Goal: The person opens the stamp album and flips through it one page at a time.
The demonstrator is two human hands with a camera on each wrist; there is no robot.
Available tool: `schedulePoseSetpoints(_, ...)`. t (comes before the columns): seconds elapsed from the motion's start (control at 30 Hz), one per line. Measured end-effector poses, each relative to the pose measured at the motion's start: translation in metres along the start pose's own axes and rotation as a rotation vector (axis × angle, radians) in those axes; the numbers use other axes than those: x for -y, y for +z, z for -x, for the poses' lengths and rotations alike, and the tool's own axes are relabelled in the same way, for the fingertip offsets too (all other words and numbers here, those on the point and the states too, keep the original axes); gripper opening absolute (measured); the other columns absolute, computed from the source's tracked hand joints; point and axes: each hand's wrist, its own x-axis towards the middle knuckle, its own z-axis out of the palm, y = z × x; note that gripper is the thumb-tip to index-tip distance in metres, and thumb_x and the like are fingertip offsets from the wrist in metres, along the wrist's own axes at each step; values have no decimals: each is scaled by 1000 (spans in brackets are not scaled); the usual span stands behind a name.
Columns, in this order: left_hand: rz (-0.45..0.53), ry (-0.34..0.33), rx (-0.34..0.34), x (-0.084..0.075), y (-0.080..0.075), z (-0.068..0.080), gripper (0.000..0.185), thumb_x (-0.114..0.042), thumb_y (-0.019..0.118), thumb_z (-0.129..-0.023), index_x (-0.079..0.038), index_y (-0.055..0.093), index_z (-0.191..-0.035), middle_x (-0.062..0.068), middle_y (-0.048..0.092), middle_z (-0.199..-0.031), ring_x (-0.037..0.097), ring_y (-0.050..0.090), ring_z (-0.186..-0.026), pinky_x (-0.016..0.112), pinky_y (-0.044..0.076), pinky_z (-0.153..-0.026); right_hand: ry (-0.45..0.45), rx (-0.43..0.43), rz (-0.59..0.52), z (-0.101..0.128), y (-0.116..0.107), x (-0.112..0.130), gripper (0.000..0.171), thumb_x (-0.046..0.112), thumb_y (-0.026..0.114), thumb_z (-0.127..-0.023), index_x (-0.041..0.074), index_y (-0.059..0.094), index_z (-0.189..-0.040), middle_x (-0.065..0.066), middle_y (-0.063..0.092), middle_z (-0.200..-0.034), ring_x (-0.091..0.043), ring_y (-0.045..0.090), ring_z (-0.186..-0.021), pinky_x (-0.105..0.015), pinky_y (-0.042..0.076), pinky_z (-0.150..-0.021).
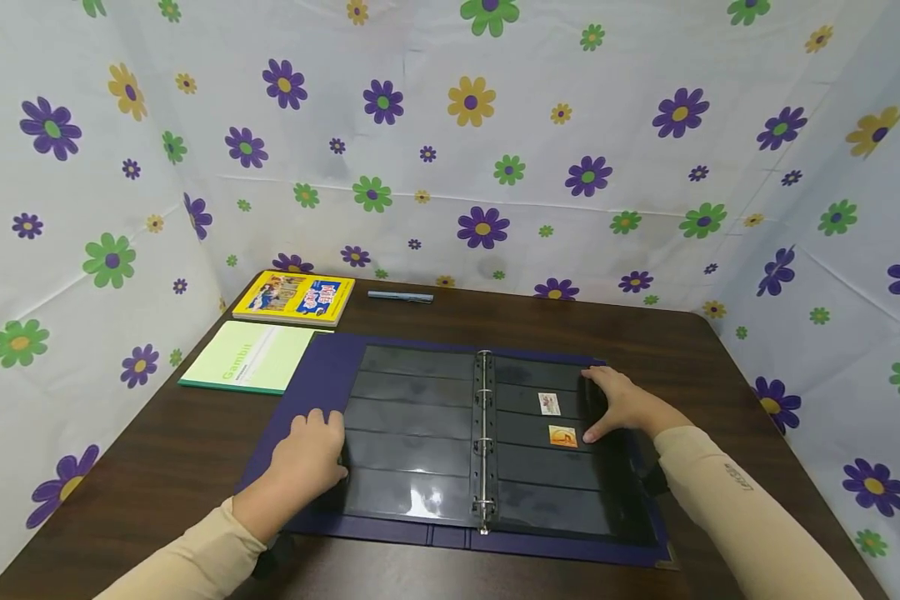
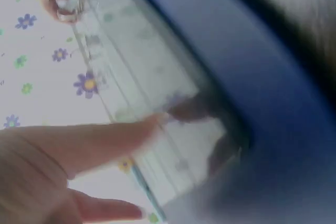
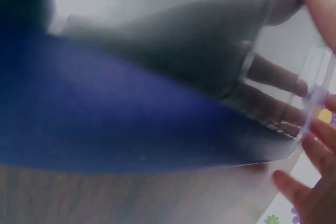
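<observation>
A stamp album point(image 1: 311, 367) with a dark blue cover lies open on the table, its black pocket pages joined by metal rings point(image 1: 483, 446). On the right page point(image 1: 547, 504) sit two stamps, a pale one point(image 1: 549, 404) and an orange one point(image 1: 562, 437) below it. My right hand point(image 1: 621, 402) is over that page's outer part, fingers spread, thumb tip beside the orange stamp. Over the outer edge of the left page point(image 1: 412, 412) is my left hand point(image 1: 307, 457), holding nothing visible. In the left wrist view its thumb point(image 2: 105, 140) stretches straight over the glossy page; contact is unclear.
Behind the album on the left lie a yellow book point(image 1: 296, 297) and a pale green notebook point(image 1: 247, 357). A blue pen point(image 1: 401, 296) rests near the table's back edge. Flower-patterned sheets point(image 1: 420, 225) enclose the dark wooden table point(image 1: 157, 467) at the back and sides.
</observation>
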Motion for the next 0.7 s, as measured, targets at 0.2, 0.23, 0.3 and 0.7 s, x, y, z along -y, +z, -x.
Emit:
schedulePoseSetpoints(0.2,41,167,59,-18,20,7,83,-54,73,-73,-11,46,-139,27,34,-140,48,31,-126,65,39,-82,-27,-27,-33,-4,2,-8,133,46,90,-49,-7,15,-146,-31,6,-150,-51,8,-134,-65,15,-101)
schedulePoseSetpoints(0.23,58,177,98,-21,22,9,82,-55,72,-73,-14,45,-140,27,32,-143,48,29,-128,67,37,-83,-21,-19,-43,-4,3,-9,134,46,90,-49,-7,14,-146,-31,5,-150,-50,7,-134,-63,13,-102)
schedulePoseSetpoints(0.3,72,174,153,-26,27,11,82,-57,72,-72,-19,46,-140,26,29,-144,48,27,-129,69,35,-83,-5,1,-60,-5,4,-12,133,45,90,-51,-8,12,-146,-31,5,-150,-49,6,-135,-61,11,-104)
schedulePoseSetpoints(0.7,51,155,142,-30,31,13,81,-54,75,-68,-18,52,-136,27,33,-142,49,31,-126,67,35,-85,-10,-61,50,-4,4,-15,128,58,86,-48,-3,27,-144,-25,30,-145,-45,28,-126,-63,24,-98)
